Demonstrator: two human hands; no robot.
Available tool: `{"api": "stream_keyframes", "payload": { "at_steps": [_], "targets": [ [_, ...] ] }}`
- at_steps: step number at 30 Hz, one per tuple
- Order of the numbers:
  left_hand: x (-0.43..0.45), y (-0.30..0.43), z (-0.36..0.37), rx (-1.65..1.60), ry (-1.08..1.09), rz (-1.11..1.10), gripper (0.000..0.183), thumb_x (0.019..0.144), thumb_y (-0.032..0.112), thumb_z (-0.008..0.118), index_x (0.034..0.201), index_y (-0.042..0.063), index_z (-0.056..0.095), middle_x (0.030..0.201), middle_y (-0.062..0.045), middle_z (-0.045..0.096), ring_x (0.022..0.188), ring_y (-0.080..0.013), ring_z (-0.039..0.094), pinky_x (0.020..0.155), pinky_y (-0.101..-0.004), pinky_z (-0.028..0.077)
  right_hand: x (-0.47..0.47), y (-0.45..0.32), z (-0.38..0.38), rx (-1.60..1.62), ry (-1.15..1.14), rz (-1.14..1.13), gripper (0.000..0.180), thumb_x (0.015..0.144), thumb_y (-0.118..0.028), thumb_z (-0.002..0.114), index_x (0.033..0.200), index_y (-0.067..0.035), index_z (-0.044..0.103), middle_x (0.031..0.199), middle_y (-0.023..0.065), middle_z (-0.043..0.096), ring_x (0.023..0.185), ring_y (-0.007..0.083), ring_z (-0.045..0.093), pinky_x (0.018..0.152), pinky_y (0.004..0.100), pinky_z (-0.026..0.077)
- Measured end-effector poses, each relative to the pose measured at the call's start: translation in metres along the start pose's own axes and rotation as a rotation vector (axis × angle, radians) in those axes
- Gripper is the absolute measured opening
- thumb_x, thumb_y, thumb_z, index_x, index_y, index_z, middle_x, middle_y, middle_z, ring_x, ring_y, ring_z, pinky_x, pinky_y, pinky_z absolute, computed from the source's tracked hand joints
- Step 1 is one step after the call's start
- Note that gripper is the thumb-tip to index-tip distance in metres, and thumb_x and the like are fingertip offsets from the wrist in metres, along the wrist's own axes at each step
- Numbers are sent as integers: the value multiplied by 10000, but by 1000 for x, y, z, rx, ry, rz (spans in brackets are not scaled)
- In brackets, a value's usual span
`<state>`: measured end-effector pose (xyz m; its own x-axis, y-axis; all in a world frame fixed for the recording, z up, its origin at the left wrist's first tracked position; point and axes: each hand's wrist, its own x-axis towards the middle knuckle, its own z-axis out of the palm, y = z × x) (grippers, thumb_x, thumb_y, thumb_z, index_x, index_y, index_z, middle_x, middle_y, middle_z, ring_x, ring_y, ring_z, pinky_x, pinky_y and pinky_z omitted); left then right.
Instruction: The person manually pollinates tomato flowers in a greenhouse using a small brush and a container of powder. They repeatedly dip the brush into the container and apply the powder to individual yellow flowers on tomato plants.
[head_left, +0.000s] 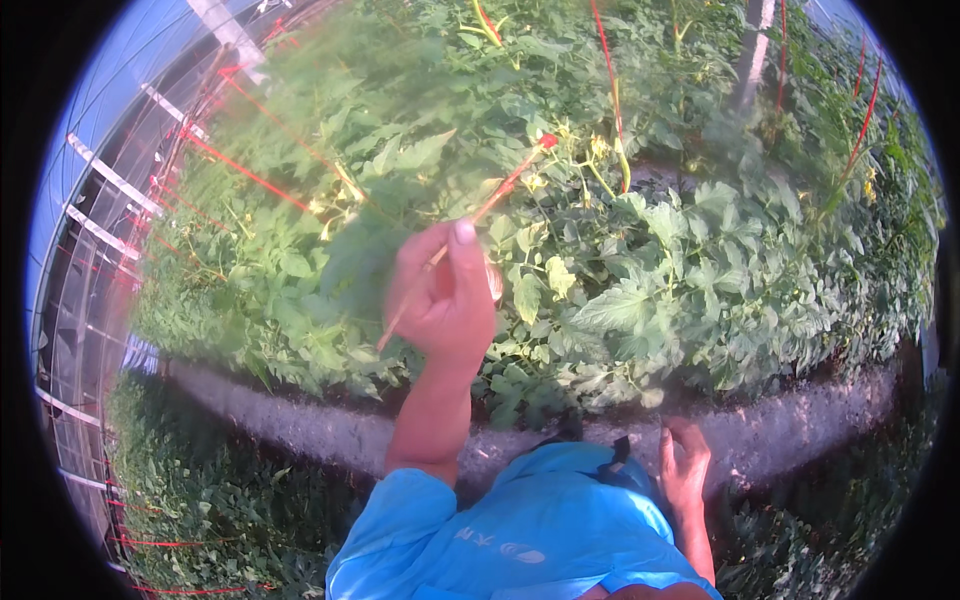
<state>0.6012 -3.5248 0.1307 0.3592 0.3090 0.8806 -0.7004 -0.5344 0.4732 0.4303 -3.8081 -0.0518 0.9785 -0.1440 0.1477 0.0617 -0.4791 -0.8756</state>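
Note:
My left hand (446, 292), raised in the middle, grips a thin wooden stick (517, 171) between thumb and fingers. The stick slants up to the right and ends in a small red tip (549, 141). That tip is beside the yellow flowers (598, 146) of a tomato plant; whether it touches one I cannot tell. A pale rounded thing (494, 280) shows at the palm's edge, too blurred to name. Low at my right side, my right hand (686, 457) hangs with loosely bent fingers and a gap between thumb and forefinger, nothing visible in it.
Dense tomato foliage (622, 307) fills the bed ahead. Red strings (606, 45) run up from the stems. A pale post (754, 52) rises at the back right. Between the rows lies a grey strip (315, 427). Greenhouse framing (112, 169) stands along the left.

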Motion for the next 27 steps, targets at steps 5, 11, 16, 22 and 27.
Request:
{"api": "stream_keyframes", "payload": {
  "at_steps": [5,11,16,22,27],
  "targets": [
    [-9,30,-9,-72,32,49,272,1048,193,672,905,-33,620,750,-92,674,578,-144,604,518,-284,470,-3,2,4,3,-23,-12,191,947,-58,720,1119,23,733,1123,208,736,979,369,735,852,409,600],
    [-28,51,-4,-299,-138,-77,410,1065,204,534,695,46,451,589,-63,503,500,-168,509,505,-334,457,-6,-14,4,45,4,56,187,963,-84,719,1123,12,734,1107,196,736,1004,365,733,864,411,598],
    [-53,66,24,-387,-218,-32,337,1049,225,586,778,42,507,644,-60,535,520,-187,519,538,-348,511,-7,-9,-17,68,84,55,201,986,-138,710,1140,-13,735,1111,187,741,1017,376,727,877,428,595],
    [-91,111,70,-338,-421,-97,348,1034,323,679,898,14,594,670,-56,580,587,-215,618,587,-375,542,-11,31,-63,143,111,153,203,976,-143,721,1121,-2,739,1103,202,739,1019,381,731,877,430,596],
    [-124,154,129,-297,-375,-79,307,1034,271,676,898,5,607,664,-57,607,584,-180,614,589,-348,542,-21,71,-127,50,157,81,139,962,-59,720,1089,-1,730,991,170,721,869,337,708,781,388,571]
  ]
}}
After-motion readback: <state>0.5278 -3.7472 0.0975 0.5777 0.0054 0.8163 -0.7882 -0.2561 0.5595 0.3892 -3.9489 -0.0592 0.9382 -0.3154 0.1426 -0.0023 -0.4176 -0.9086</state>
